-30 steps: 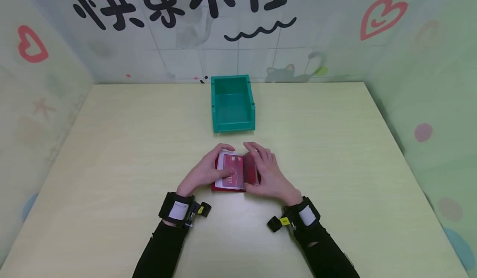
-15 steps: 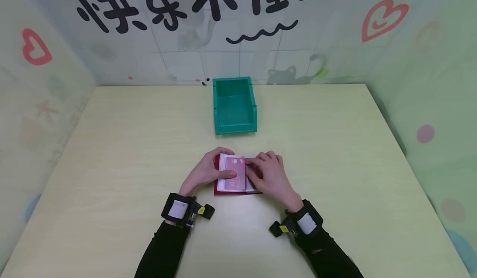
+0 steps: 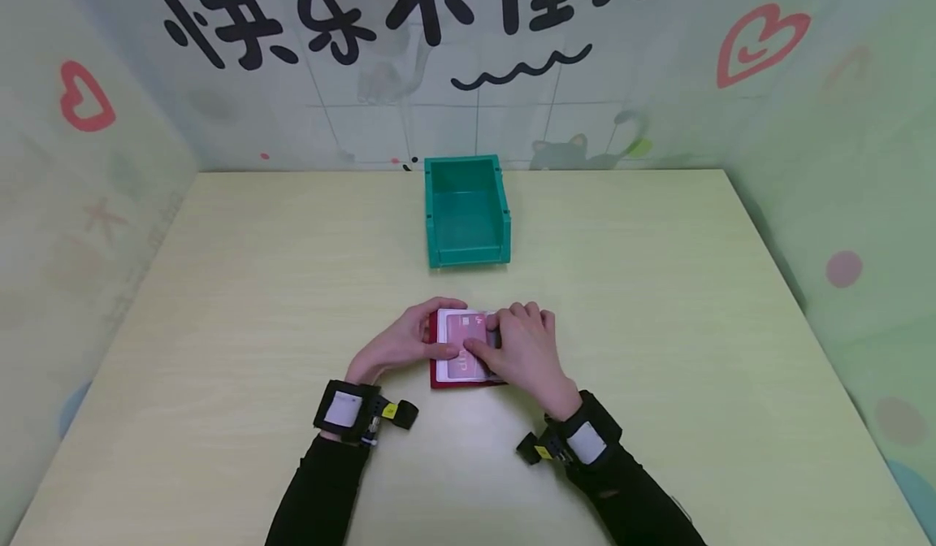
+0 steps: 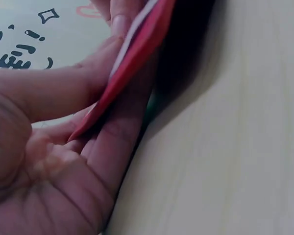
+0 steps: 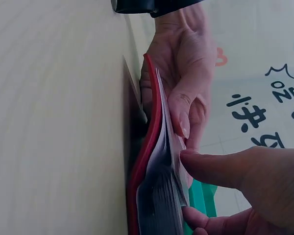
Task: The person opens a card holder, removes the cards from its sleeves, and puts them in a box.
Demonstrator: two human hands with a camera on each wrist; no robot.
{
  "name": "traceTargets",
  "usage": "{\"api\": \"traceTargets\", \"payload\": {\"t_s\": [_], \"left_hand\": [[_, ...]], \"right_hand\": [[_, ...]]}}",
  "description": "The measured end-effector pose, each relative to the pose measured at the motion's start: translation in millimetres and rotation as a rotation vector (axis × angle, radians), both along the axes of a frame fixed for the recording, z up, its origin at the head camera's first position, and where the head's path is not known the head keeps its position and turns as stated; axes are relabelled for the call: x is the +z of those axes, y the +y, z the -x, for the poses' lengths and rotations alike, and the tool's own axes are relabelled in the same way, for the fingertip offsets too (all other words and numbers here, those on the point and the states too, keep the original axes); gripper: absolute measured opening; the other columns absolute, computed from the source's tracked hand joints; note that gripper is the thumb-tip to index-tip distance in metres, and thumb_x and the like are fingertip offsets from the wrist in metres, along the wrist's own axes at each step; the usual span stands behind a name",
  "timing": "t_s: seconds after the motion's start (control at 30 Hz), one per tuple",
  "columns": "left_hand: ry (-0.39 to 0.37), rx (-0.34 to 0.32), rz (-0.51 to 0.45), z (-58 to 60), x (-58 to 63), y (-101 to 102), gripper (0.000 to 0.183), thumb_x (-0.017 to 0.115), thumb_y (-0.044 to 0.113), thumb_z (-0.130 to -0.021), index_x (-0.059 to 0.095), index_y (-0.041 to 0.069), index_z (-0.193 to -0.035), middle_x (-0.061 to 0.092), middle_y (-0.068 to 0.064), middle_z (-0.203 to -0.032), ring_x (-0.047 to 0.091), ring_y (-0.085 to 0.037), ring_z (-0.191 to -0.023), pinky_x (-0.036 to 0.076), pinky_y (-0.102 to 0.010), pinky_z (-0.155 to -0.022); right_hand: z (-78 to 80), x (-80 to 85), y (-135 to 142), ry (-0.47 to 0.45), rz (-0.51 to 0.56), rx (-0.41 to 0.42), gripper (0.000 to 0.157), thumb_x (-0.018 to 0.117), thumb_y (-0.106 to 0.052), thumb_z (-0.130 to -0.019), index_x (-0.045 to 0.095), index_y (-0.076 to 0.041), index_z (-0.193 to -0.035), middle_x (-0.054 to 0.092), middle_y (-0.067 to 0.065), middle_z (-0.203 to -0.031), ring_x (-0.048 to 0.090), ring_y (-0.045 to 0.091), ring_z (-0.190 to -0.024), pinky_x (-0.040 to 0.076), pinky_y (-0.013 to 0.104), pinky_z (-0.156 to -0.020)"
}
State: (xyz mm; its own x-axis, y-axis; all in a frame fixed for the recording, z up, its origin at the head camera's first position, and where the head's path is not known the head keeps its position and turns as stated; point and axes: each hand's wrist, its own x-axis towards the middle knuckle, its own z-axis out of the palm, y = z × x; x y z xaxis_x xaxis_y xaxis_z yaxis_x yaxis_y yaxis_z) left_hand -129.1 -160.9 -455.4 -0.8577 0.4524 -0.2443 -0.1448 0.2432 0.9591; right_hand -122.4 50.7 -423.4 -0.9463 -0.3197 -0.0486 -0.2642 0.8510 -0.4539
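A red-covered card holder point(image 3: 436, 374) with several clear sleeves lies open near the middle of the table. A pink card point(image 3: 457, 328) shows on its left page. My left hand point(image 3: 400, 341) grips the holder's left side, thumb on top and fingers under the red cover point(image 4: 132, 66). From the right, my right hand point(image 3: 528, 353) pinches the pink card at its right edge, thumb over its face. In the right wrist view, that thumb point(image 5: 210, 169) presses the top layer, with a stack of sleeves point(image 5: 159, 205) beneath. My right hand hides most of the right page.
A teal open-front bin point(image 3: 469, 258) stands beyond the hands, near the back of the pale wooden table point(image 3: 307, 262). Printed wall panels point(image 3: 439, 127) enclose the back and both sides. Each wrist wears a black strap with a small camera.
A second ago my right hand was spread over a raised page at the right. That page then lay flat, and my right fingers came to the card's right edge; the thumb has since slid left over its face.
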Motion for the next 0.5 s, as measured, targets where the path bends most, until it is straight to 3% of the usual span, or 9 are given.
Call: {"api": "traceTargets", "payload": {"t_s": [0.27,0.5], "left_hand": [[0.049,0.053,0.039,-0.3,1.1,4.8,0.064,0.076,0.003,-0.085,0.047,0.004,-0.142,0.061,-0.023,-0.129,0.065,-0.025,-0.103,0.060,-0.034,-0.088],[-0.017,0.024,0.015,-2.0,-0.5,-0.6,0.063,0.072,0.004,-0.090,0.045,0.011,-0.146,0.054,-0.018,-0.139,0.060,-0.027,-0.116,0.059,-0.034,-0.093]], "right_hand": [[-1.3,-4.2,-0.2,0.019,0.005,-0.002,0.045,0.079,-0.047,-0.083,0.058,-0.008,-0.079,0.053,0.009,-0.084,0.045,0.029,-0.096,0.033,0.050,-0.094],[1.4,-5.9,3.0,-0.033,0.060,0.019,0.032,0.076,-0.034,-0.089,0.058,-0.010,-0.077,0.049,0.009,-0.086,0.041,0.030,-0.095,0.031,0.050,-0.092]]}}
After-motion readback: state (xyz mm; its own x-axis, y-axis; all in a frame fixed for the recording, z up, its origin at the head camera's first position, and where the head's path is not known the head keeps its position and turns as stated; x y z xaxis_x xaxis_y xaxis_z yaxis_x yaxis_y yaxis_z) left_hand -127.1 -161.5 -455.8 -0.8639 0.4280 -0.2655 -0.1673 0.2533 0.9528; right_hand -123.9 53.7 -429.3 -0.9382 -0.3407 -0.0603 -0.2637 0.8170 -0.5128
